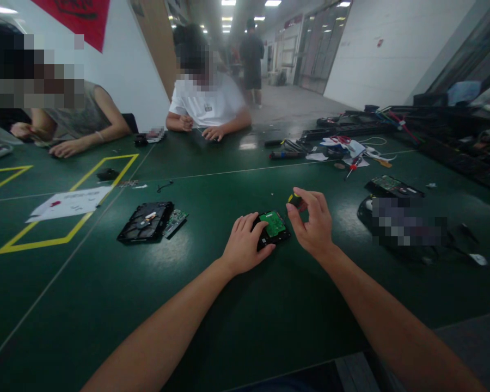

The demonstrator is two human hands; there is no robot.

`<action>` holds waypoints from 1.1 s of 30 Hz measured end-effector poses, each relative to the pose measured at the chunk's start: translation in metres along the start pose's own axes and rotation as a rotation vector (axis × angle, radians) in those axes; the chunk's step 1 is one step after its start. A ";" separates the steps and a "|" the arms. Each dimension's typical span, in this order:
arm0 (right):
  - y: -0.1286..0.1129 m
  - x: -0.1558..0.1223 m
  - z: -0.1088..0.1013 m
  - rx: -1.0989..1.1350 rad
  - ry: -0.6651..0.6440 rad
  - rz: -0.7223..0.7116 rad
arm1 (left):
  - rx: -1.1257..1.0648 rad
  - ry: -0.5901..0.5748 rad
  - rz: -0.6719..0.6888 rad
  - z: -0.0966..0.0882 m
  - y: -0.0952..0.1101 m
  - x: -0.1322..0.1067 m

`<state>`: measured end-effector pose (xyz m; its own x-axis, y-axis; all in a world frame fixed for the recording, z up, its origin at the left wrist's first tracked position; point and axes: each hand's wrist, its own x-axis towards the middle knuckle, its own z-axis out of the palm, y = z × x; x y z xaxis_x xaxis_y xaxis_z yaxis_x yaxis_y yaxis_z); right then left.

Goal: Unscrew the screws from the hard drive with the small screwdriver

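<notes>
A black hard drive (pixel 273 231) with a green circuit board on top lies on the green table (pixel 212 305) in front of me. My left hand (pixel 245 243) wraps round its left side and holds it down. My right hand (pixel 312 223) is closed on a screwdriver with a black and yellow handle (pixel 294 199), held upright just right of the drive. The tool's tip is hidden behind my fingers.
Another black hard drive (pixel 147 220) with a loose green board (pixel 175 222) lies to the left. A white paper (pixel 71 202) sits in a yellow-taped rectangle. Two seated people face me across the table. Tools, papers and more drives (pixel 394 186) clutter the right side.
</notes>
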<state>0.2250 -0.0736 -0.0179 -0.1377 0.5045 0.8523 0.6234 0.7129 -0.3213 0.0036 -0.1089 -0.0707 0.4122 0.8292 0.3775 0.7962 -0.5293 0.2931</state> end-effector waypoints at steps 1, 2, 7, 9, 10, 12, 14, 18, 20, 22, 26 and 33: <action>0.001 -0.001 0.000 -0.002 -0.001 0.007 | 0.000 0.001 0.000 0.000 0.000 0.000; 0.002 -0.001 0.001 -0.004 -0.002 0.015 | -0.001 0.002 0.000 0.000 0.000 0.000; 0.009 -0.006 0.005 -0.015 -0.004 0.044 | -0.001 -0.002 -0.001 0.000 0.000 0.000; 0.010 -0.006 0.006 -0.011 0.002 0.049 | 0.006 -0.007 -0.002 -0.001 0.000 0.000; 0.010 -0.007 0.006 -0.011 0.001 0.050 | 0.008 -0.009 -0.003 -0.001 0.000 0.000; 0.009 -0.007 0.006 -0.014 -0.015 0.050 | 0.008 -0.009 -0.003 -0.001 0.000 0.000; 0.009 -0.007 0.005 -0.007 -0.040 0.053 | 0.000 -0.005 -0.003 -0.001 0.001 0.000; 0.006 -0.005 0.004 0.020 -0.063 0.056 | -0.007 -0.005 -0.002 -0.002 0.001 0.000; 0.005 -0.004 0.003 0.013 -0.061 0.035 | -0.007 -0.010 -0.001 -0.002 0.001 0.000; 0.004 -0.003 0.002 0.007 -0.056 0.013 | -0.009 -0.010 -0.002 -0.002 0.001 0.000; 0.003 -0.002 0.002 0.000 -0.040 0.024 | -0.010 -0.008 -0.008 -0.001 0.001 0.000; 0.009 -0.008 0.006 0.093 -0.114 0.076 | -0.005 -0.012 -0.006 -0.001 0.001 0.000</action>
<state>0.2266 -0.0684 -0.0298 -0.1827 0.6066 0.7738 0.5624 0.7100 -0.4238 0.0037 -0.1095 -0.0691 0.4129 0.8345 0.3650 0.7965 -0.5252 0.2997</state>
